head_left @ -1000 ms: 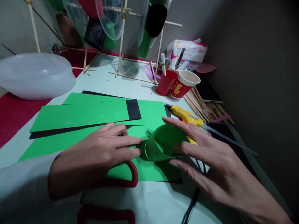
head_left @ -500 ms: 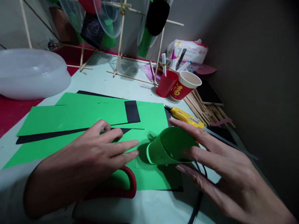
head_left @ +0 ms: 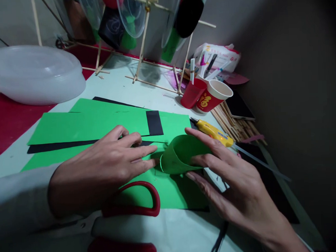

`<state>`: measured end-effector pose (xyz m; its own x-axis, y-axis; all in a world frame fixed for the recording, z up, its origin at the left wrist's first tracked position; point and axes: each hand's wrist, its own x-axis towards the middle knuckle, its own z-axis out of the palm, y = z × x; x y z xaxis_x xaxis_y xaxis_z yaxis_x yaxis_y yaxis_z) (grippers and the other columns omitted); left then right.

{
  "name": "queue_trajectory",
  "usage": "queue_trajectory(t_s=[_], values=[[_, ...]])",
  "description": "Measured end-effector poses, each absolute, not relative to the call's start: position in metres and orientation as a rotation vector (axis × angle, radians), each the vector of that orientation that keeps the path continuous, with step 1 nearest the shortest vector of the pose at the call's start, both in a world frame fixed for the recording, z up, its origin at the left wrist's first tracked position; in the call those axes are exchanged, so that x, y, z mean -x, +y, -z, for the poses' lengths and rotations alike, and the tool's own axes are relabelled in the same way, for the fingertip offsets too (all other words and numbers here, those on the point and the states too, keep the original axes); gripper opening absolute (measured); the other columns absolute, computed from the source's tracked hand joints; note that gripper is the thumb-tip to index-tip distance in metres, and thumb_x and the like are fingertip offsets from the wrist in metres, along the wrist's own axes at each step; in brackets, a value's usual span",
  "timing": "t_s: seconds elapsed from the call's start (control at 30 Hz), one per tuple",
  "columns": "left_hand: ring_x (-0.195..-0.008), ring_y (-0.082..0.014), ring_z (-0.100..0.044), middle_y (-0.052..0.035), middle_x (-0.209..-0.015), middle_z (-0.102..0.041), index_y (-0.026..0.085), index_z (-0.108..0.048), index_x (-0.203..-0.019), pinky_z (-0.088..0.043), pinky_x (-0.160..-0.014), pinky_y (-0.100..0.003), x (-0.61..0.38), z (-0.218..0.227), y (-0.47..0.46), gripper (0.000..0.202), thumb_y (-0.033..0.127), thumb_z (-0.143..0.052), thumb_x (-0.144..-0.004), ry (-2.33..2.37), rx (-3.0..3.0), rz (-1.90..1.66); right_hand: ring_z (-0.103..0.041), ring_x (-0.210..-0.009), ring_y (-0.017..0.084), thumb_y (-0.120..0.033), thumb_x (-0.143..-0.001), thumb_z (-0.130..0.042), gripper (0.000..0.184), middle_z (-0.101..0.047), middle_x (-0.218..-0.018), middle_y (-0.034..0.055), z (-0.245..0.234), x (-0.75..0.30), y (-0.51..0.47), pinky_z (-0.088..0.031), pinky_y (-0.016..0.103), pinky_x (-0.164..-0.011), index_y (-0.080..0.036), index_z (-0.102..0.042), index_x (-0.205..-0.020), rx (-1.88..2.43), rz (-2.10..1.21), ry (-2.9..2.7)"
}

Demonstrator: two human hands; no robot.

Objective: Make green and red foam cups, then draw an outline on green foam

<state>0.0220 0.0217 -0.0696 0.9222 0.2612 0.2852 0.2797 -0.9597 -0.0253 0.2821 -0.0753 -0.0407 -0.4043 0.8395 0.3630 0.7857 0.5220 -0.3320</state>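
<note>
The left hand [head_left: 103, 169] lies flat and released on a green sheet [head_left: 168, 193], fingertips touching the rolled green paper [head_left: 180, 155]. The right hand [head_left: 228, 179] grasps that roll on the sheet, toward the bench's near edge. Red-handled scissors [head_left: 132, 211] lie nearer, and a yellow glue gun [head_left: 212, 131] lies just beyond.

The green paper roll [head_left: 180, 157] is a piece curled into a short, cone-like tube. It lies on its side with its open mouth turned toward the left hand [head_left: 103, 169]. The right hand [head_left: 234, 190] holds it, one finger over the top and the others below. The flat green sheet [head_left: 171, 194] lies under the roll, beneath the left hand's flat palm.
</note>
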Motion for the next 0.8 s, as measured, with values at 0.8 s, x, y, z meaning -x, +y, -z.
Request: queue_trajectory(t_s=[0.8], values=[[-0.098, -0.0201, -0.068, -0.0021, -0.117, -0.072, 0.023, -0.049, -0.14, -0.055, -0.083, -0.028, -0.032, 0.058, 0.019, 0.045, 0.047, -0.048, -0.102, -0.779, 3.094, 0.687, -0.051, -0.139, 0.026, -0.033, -0.098, -0.061, 0.059, -0.05, -0.155, 0.002, 0.027, -0.299, -0.079, -0.052, 0.041, -0.107, -0.034, -0.04, -0.153, 1.405, -0.684, -1.907]])
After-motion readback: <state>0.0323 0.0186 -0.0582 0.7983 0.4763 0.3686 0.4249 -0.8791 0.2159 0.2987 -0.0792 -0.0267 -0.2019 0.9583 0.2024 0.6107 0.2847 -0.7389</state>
